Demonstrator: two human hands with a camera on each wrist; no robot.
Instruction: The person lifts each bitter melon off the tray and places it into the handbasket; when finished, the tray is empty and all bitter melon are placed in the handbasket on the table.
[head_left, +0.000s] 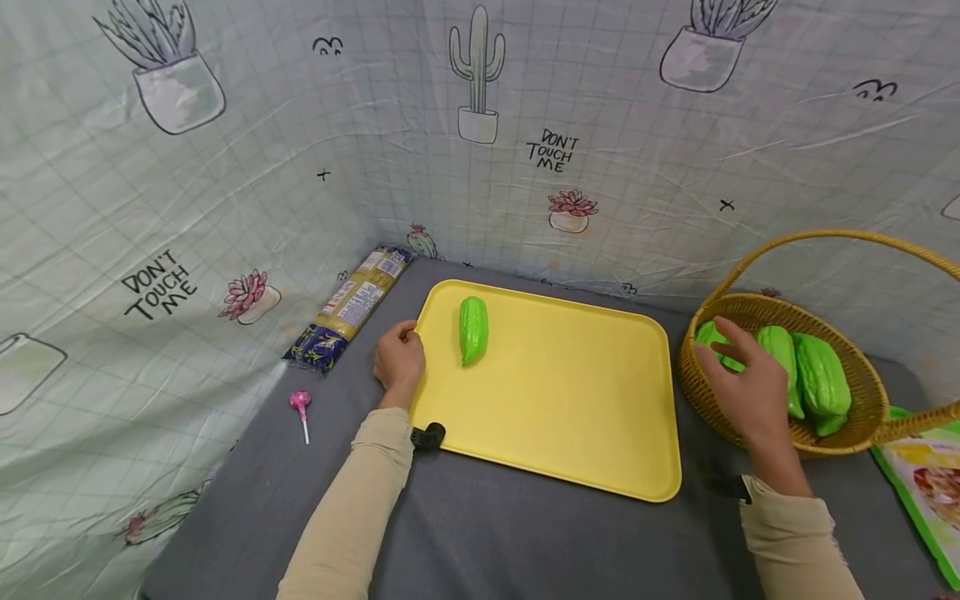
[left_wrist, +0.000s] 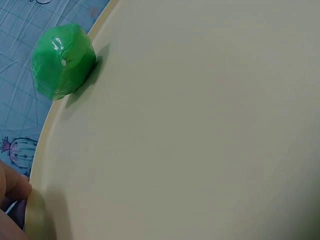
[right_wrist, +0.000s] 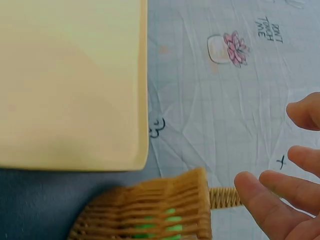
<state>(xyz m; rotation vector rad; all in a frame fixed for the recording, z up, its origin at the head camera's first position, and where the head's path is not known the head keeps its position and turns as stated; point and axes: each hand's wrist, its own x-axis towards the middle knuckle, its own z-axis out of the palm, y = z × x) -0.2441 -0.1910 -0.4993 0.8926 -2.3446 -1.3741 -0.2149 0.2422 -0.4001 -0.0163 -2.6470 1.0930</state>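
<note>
My left hand (head_left: 400, 357) grips the left rim of a yellow tray (head_left: 570, 400); in the left wrist view its fingertips pinch the rim. A glossy green ridged piece (head_left: 473, 329), long and tapered like a bitter melon, lies near the tray's far left corner; the left wrist view shows its blunt end (left_wrist: 64, 62). Over the left side of a wicker basket (head_left: 862, 354) hovers my right hand (head_left: 750, 387), fingers spread and holding nothing. Several similar green pieces (head_left: 821, 375) lie in the basket, partly hidden behind that hand.
Left of the tray lie a pasta packet (head_left: 352, 304) and a pink lollipop (head_left: 300, 402). The basket's tall handle (head_left: 840, 235) arches above it. A green-edged food bag (head_left: 926, 479) lies at the right. Printed cloth (head_left: 645, 167) hangs behind the grey table (head_left: 510, 533).
</note>
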